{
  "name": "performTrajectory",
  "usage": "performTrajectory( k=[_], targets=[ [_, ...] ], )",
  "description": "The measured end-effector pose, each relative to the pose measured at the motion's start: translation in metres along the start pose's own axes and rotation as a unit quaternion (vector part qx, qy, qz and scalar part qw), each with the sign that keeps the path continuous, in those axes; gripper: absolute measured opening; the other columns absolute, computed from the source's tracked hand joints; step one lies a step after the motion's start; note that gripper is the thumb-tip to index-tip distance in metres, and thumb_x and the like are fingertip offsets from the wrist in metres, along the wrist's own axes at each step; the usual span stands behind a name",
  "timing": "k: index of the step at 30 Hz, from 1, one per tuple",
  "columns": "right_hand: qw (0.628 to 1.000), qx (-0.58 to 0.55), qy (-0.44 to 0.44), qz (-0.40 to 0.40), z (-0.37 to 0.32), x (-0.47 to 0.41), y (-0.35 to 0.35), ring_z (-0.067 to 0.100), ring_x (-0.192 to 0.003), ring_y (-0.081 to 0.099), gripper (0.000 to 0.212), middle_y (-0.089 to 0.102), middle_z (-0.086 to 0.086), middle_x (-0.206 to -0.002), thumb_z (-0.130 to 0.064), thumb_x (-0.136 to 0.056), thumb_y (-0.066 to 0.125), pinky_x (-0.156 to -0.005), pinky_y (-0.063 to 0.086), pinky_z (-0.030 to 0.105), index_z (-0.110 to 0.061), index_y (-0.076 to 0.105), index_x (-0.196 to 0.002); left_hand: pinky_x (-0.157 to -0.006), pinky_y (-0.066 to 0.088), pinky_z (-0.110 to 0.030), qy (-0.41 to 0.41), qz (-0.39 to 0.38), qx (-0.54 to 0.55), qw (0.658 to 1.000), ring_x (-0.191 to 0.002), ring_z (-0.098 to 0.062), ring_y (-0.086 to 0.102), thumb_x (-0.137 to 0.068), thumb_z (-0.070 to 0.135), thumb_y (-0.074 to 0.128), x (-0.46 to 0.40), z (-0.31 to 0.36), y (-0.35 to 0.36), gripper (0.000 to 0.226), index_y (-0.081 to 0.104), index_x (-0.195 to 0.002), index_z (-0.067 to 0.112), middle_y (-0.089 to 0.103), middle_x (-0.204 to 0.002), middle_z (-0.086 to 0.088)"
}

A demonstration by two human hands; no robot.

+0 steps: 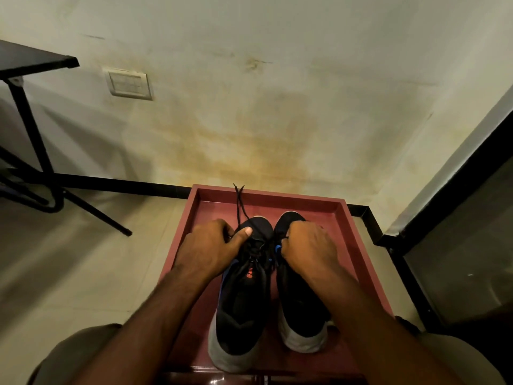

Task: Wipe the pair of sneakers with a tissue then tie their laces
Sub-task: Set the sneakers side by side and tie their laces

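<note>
- The left hand has its fingers curled at the laces of the left sneaker, thumb pressed on the toe side of the lacing; it appears to pinch one lace strand.
- The right hand is closed in a fist over the gap between the two shoes, apparently gripping the other strand, though the strand inside the fist is hidden.
- Two black lace ends run up from between the hands and cross above the far rim of the tray.
- The left sneaker's laces look drawn tight but no finished bow shows, so the tying seems to be at its first knot.
- The right sneaker stands just beside the left one, toes pointing away; the right forearm covers its lacing, so whether it is tied cannot be told.
- No tissue is visible, which suggests the wiping is done; at least one bow is left.
- Both shoes sit in the red tray, near a stained wall and a black table leg.
</note>
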State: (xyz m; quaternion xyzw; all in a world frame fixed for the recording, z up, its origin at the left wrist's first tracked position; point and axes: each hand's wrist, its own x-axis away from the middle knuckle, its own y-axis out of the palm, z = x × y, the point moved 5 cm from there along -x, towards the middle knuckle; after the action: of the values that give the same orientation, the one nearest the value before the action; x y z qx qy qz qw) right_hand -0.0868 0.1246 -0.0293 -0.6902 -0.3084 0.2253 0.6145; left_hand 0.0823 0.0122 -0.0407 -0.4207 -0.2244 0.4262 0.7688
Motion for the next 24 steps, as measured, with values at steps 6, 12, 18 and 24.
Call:
performTrajectory(
  k=[6, 12, 18, 24],
  targets=[
    [0.847, -0.516, 0.084, -0.094, 0.004, -0.023, -0.031, 0.018, -0.063, 0.063, 0.031, 0.058, -0.002, -0.062, -0.024, -0.111, 0.045, -0.065, 0.053, 0.03, -0.011, 0.069, -0.096, -0.074, 0.058, -0.032, 0.005, -0.002, 0.01, 1.0, -0.079, -0.011, 0.066, -0.096, 0.066, 0.053, -0.007, 0.006, 0.003, 0.046, 0.068, -0.091, 0.022, 0.07, -0.084, 0.004],
    [0.736, -0.666, 0.101, -0.065, -0.005, -0.071, -0.105, 0.008, -0.046, 0.036, 0.032, 0.041, -0.007, -0.059, -0.023, -0.112, 0.038, -0.049, 0.035, 0.023, -0.014, 0.064, -0.096, -0.059, 0.045, -0.021, 0.004, -0.005, -0.006, 1.0, -0.072, -0.005, 0.06, -0.1, 0.061, 0.051, -0.011, 0.004, 0.012, 0.045, 0.069, -0.096, 0.02, 0.067, -0.082, 0.005],
    [0.776, -0.62, 0.105, -0.057, -0.016, -0.121, -0.099, 0.007, -0.044, 0.036, 0.036, 0.046, -0.003, -0.063, -0.01, -0.11, 0.032, -0.045, 0.03, 0.021, -0.01, 0.064, -0.093, -0.055, 0.039, -0.018, 0.014, -0.024, -0.034, 0.999, -0.069, -0.004, 0.057, -0.101, 0.059, 0.049, -0.014, 0.004, 0.02, 0.044, 0.066, -0.101, 0.019, 0.066, -0.084, 0.004],
    [0.887, -0.449, 0.105, -0.015, 0.023, -0.125, -0.033, 0.033, -0.109, 0.06, 0.024, 0.066, 0.012, -0.112, -0.023, -0.107, 0.048, -0.088, 0.048, 0.034, -0.008, 0.065, -0.112, -0.065, 0.052, -0.029, 0.023, -0.034, -0.044, 0.998, -0.076, -0.012, 0.064, -0.102, 0.061, 0.044, -0.015, 0.002, 0.024, 0.048, 0.066, -0.103, 0.019, 0.067, -0.086, 0.002]
  ],
)
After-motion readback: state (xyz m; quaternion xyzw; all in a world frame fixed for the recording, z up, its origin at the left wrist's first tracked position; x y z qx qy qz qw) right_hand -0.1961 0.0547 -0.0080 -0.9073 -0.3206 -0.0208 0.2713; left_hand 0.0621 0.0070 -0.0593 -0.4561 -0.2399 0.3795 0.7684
